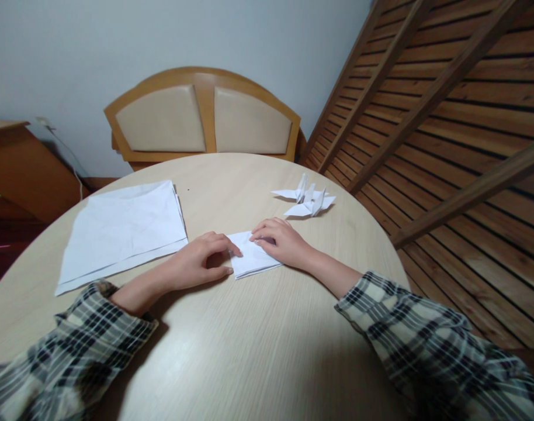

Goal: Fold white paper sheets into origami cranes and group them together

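Observation:
A small folded square of white paper [253, 261] lies flat on the table, its lower edge showing layers. From the left, my left hand [197, 261] rests an index finger on its top, with the thumb apart by the paper's left edge. My right hand [284, 242] lies over the upper right part of the square, fingers stretched out and pressing on it, hiding that corner. Just beyond the right hand stand two folded paper cranes, a nearer crane [309, 206] overlapping a farther crane [300, 192].
Larger white paper sheets [122, 228] lie stacked on the left of the round wooden table [232, 351]. Behind the table is a wooden headboard [210, 111] with pale panels. A slatted wooden partition [446, 117] rises at the right, and a wooden cabinet [25, 169] stands far left.

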{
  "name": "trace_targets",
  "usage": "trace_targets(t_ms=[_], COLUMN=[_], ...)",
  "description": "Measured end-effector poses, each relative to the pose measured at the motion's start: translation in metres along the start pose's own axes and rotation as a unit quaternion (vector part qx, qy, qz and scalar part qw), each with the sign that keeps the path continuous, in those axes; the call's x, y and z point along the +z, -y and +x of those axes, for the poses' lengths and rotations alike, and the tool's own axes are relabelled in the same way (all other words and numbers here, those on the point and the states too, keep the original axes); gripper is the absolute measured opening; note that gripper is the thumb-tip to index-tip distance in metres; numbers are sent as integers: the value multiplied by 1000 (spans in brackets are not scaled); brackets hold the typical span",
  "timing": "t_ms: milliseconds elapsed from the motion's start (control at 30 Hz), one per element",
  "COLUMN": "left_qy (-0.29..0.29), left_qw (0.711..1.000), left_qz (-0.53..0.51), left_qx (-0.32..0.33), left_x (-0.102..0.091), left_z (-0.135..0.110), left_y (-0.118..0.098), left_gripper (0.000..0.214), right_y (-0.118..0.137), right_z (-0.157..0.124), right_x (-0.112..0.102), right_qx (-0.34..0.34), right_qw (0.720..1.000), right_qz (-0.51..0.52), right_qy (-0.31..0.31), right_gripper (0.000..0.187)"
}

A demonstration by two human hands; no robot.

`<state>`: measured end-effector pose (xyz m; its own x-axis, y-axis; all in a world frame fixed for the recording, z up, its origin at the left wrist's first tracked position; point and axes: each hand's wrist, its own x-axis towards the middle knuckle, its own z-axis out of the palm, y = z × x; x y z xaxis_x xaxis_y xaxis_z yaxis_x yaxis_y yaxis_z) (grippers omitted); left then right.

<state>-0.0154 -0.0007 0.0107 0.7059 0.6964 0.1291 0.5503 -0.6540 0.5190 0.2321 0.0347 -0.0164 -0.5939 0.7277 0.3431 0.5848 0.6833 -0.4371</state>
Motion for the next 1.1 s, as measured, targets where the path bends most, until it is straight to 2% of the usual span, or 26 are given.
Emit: trace_targets(t_ms=[567, 1100], left_qy=[-15, -17], left_qw=[997, 998], left_qz=[-39, -27], left_qx=[65, 45], left_x=[2, 3], left_z=[0, -1], left_y=[13, 13], left_gripper=[18, 22], right_y=[-1, -1], right_z=[0, 0], right_x=[2, 2], right_qx=[-12, -15], right_qw=[1000, 1000], right_qz=[7, 7], right_qy=[-17, -14], right_gripper=[16, 17])
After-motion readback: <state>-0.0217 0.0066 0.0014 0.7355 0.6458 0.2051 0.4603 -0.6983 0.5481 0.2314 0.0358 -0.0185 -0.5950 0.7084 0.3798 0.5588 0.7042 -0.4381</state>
